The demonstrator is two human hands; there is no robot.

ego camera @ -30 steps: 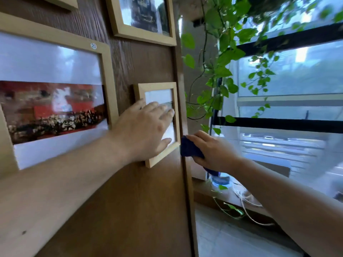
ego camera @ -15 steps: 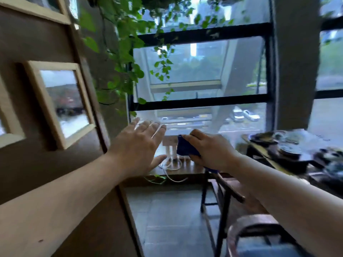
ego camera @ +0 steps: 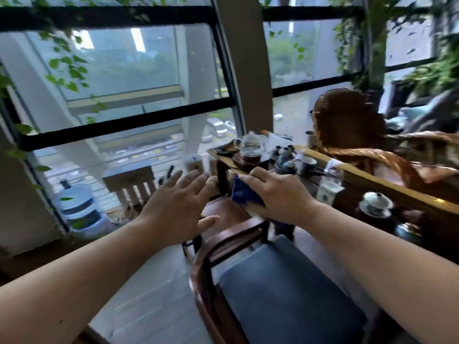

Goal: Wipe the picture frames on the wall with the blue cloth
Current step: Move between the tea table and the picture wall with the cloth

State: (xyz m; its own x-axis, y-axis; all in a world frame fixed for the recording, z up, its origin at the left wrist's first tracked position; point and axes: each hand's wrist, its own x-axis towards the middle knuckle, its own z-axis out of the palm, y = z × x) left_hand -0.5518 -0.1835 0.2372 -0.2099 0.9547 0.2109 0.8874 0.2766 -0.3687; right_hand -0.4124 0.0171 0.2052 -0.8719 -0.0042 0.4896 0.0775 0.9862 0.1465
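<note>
Big windows [ego camera: 119,78] with black bars and green leaves fill the view, and both hands reach out in front of them.

The left hand [ego camera: 177,207] is flat and spread wide, holding nothing. The right hand [ego camera: 278,194] is closed around the blue cloth [ego camera: 242,192], which pokes out by the fingers. Below the hands stands a wooden chair [ego camera: 211,247] with a blue seat. Beside it is a long table [ego camera: 372,180] with a glass teapot [ego camera: 249,145] and little cups. A big water bottle [ego camera: 77,202] sits on the floor by the window. No picture frames show.
</note>
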